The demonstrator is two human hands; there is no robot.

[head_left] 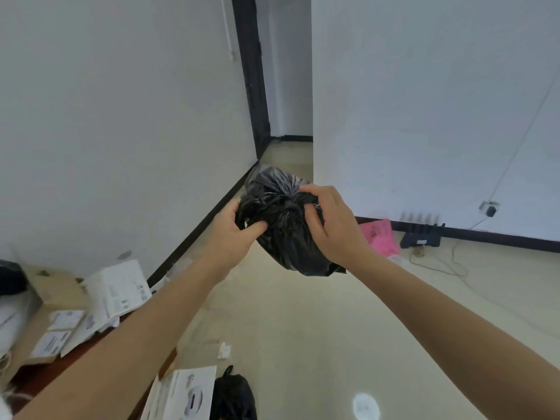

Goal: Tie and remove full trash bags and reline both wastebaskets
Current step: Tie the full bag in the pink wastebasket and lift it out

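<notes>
Holding the small crinkled black plastic trash bag in the air at mid-scene, above the pale floor. My left hand is gripping the bag's left shoulder, fingers curled into the film. My right hand is clenching the gathered neck on top. I cannot tell whether the knot is finished, as my fingers are covering the twist.

Risks, as I am judging them: the film is looking thin and stretched, so a hard tug could be tearing it at the neck. A slack knot would be letting the bag gape once carried one-handed.

Surroundings: a second black plastic bag, apparently tied, is lying on the floor at the near edge, with a crumpled white paper scrap just beyond it. Both are sitting underfoot, so I could be tripping there. White printed cardboard boxes are crowding the near left. Against the far right wall are a pink plastic bag, a black antenna router and its loose cable. No wastebasket is showing.
</notes>
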